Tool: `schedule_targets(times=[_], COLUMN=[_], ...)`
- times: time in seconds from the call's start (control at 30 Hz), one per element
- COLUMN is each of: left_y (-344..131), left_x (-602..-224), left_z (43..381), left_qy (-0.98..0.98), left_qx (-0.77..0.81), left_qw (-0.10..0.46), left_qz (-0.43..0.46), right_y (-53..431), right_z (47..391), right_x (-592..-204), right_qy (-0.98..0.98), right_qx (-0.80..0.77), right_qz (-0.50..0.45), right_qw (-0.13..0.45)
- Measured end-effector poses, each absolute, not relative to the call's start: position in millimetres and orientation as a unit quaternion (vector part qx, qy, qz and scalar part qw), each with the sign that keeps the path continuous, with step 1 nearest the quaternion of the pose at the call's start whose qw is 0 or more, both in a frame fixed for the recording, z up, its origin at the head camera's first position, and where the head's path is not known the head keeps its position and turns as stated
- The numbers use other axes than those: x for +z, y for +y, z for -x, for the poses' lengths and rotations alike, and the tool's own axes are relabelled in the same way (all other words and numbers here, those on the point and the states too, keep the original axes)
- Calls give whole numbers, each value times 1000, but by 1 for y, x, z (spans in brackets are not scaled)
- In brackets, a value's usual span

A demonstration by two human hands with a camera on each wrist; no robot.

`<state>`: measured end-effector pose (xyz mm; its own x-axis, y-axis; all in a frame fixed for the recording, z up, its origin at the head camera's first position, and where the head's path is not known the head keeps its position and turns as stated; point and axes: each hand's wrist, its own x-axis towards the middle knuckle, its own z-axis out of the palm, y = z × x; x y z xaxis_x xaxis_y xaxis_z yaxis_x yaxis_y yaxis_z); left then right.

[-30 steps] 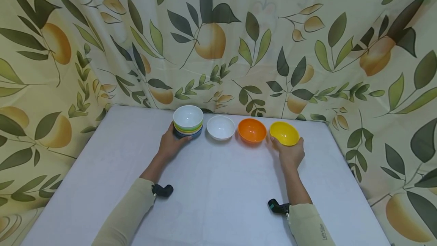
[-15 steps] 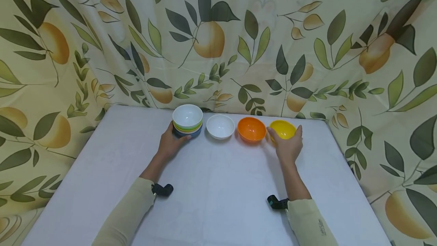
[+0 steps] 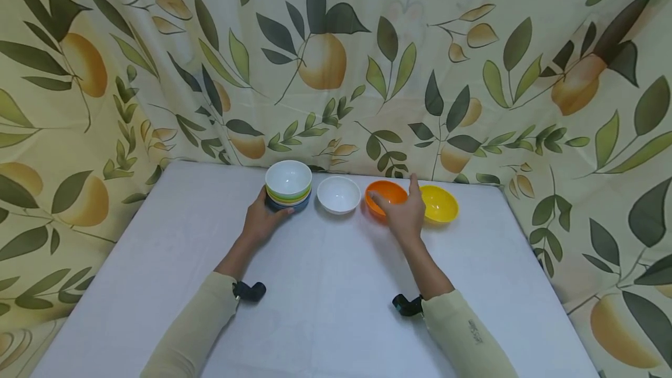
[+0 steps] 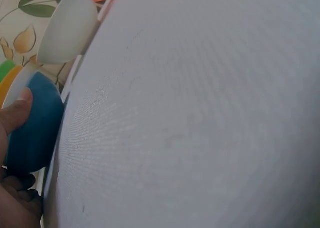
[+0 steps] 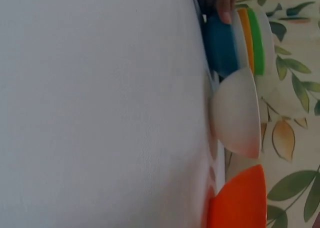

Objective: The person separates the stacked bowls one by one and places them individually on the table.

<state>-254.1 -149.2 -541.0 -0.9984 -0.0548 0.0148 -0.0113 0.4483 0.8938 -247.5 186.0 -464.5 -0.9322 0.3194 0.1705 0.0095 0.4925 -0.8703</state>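
Observation:
At the back left, my left hand [image 3: 259, 220] grips a stack of nested bowls [image 3: 289, 179] low down. Its thumb lies on the blue bottom bowl [image 4: 39, 123] in the left wrist view; white, orange-yellow and green bowls sit inside, with a white one on top. My right hand [image 3: 405, 213] is spread at the orange bowl [image 3: 389, 190], thumb over its near left rim and fingers up along its right side. That hand hides part of the orange bowl and the left edge of the yellow bowl [image 3: 441, 205].
A single white bowl [image 3: 339, 195] stands between the stack and the orange bowl, all in a row along the back of the white-covered table [image 3: 325, 296]. Right behind the table hangs a curtain [image 3: 210, 45] printed with fruit and leaves.
My right hand has let go of the yellow bowl, which now sits on the table, and has moved left to the orange bowl. The left hand stays on the stack.

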Motion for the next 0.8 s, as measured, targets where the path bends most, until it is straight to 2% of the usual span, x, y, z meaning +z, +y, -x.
schedule_targets(times=[0.33, 0.8], left_y=[-150, -150], left_x=[-541, -542], left_z=[254, 252], left_qy=[-846, -844], left_qx=[-532, -536], left_qw=[23, 28], left_qz=[-13, -13], right_y=[134, 76], right_z=[252, 261], right_x=[-467, -475], right_qy=[-858, -892], right_qx=[495, 437], right_qz=[22, -21], right_qw=[134, 115])
